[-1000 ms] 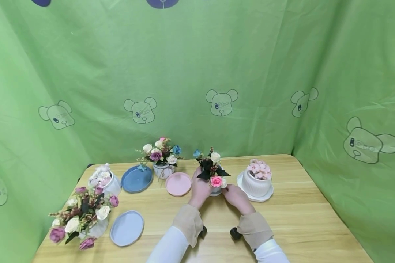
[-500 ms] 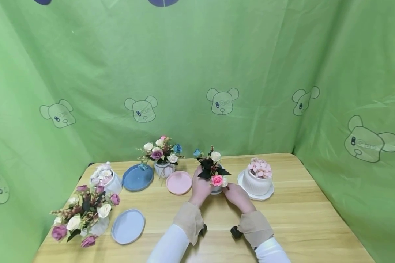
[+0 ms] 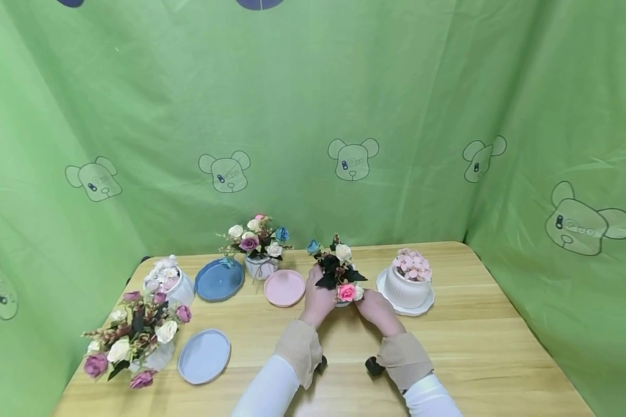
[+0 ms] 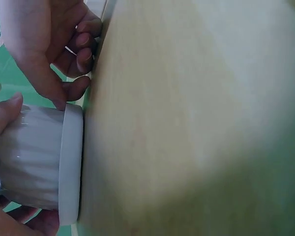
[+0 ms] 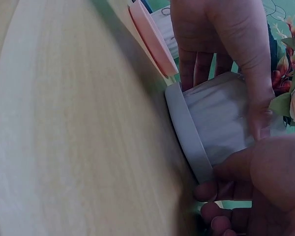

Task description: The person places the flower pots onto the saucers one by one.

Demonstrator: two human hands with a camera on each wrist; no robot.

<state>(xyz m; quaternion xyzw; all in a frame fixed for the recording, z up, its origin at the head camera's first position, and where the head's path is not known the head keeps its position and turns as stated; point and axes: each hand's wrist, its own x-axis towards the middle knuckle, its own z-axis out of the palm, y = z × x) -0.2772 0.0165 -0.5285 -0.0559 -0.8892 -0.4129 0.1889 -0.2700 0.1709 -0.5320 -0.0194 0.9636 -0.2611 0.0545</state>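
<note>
Since the earlier frame, the bouquet [image 3: 339,269] has shifted slightly toward the person, its pink rose [image 3: 346,292] now lower, while both hands keep nearly the same position. The left hand [image 3: 319,295] has its grip wrapped around the pale pot [image 4: 32,157]; the right hand [image 3: 378,310] pinches the rim of the saucer [image 5: 187,130] under it. The pot lies between the hands, above the bench [image 3: 475,347]. The wrist views expose pot wall and saucer rim, largely hidden from the head view.
</note>
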